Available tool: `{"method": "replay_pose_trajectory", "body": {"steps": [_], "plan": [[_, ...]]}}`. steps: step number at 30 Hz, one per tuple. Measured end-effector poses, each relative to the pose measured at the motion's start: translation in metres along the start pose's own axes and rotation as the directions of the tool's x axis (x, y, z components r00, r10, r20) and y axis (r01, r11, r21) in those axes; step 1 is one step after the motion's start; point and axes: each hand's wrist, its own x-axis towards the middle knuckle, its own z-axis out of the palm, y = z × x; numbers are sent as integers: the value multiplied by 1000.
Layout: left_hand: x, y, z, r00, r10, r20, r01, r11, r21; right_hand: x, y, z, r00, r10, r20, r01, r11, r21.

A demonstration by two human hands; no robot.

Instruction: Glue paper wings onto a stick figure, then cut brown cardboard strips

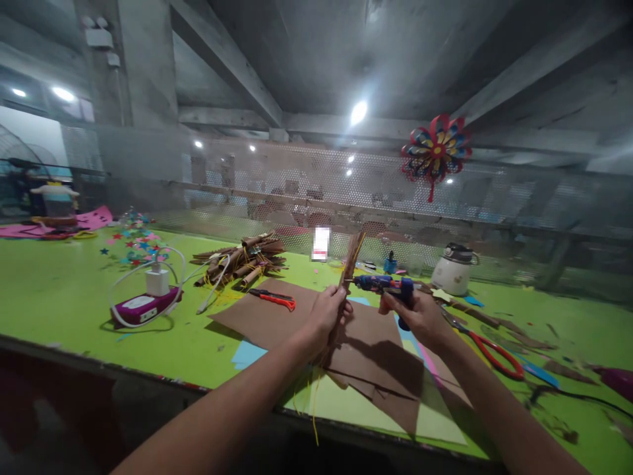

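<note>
My left hand (328,315) is closed around a brown paper roll (353,256), held upright, with yellow string along its edge and loose strands hanging below. In my right hand (424,318) is a dark blue hot glue gun (383,285), gripped by its handle. Its nozzle points left and meets or nearly meets the roll just above my left fingers; actual contact cannot be made out. Beneath both hands lie brown paper sheets (291,320) over pale yellow and blue paper. A red utility knife (277,300) rests on the brown sheet, left of my hands.
Several brown paper rolls (247,260) are piled at the back left. A purple power strip (148,305) with a white charger stands farther left. Red-handled scissors (497,355) and paper scraps lie right, near a white kettle-like pot (452,270). A mesh screen (297,178) borders the green table.
</note>
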Motion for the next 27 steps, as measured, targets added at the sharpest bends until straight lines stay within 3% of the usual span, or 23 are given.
{"method": "replay_pose_trajectory", "body": {"steps": [27], "plan": [[0,-2,0,1000,-10,-29,10,1000,16,-1,-6,2,996,-77,-47,70,988,-141]]}}
